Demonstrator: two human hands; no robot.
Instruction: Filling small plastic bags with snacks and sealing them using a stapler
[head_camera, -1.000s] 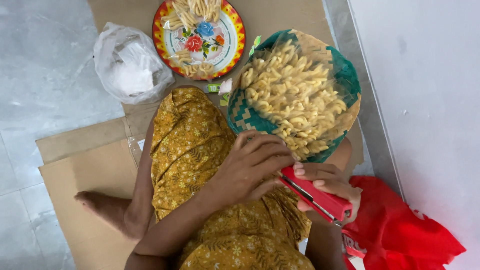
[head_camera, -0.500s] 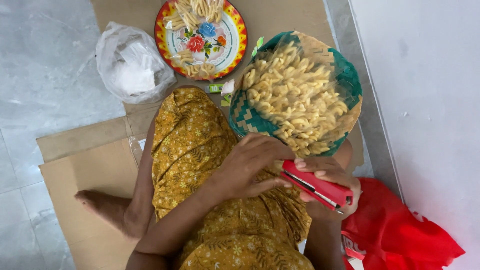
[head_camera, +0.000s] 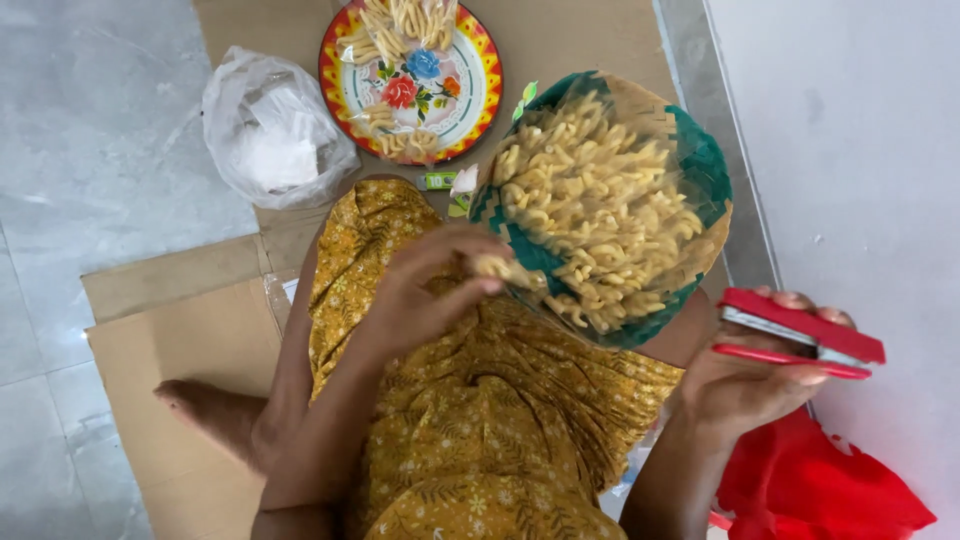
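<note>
Left hand (head_camera: 425, 295), centre of frame: fingers curled in, thumb and fingertips pinched on a small pale snack piece (head_camera: 500, 268) right at the lower-left rim of the woven basket (head_camera: 700, 165). Not spread; the index arches over the top and the thumb sits below. The basket is green and tan, centre-right, resting on the person's lap and heaped with pale twisted snack sticks (head_camera: 600, 210). Right hand (head_camera: 745, 385), lower right: palm up, fingers wrapped under and around a red stapler (head_camera: 800, 335), fingertips showing past its far edge, thumb side underneath. The stapler's two arms look slightly parted at the right end; can't tell if anything is between them. The stapler sits just right of the basket's lower edge, not touching it. The hands are well apart, with the basket between them. Lap covered in yellow patterned cloth (head_camera: 470, 430). Top centre: round floral plate (head_camera: 480, 75) with red-yellow rim, holding small clear packets of the same sticks. Upper left: crumpled clear plastic bag (head_camera: 270, 130) on the floor beside flat cardboard (head_camera: 190, 340). Red cloth (head_camera: 820, 480) at the bottom right corner, under the right hand.
</note>
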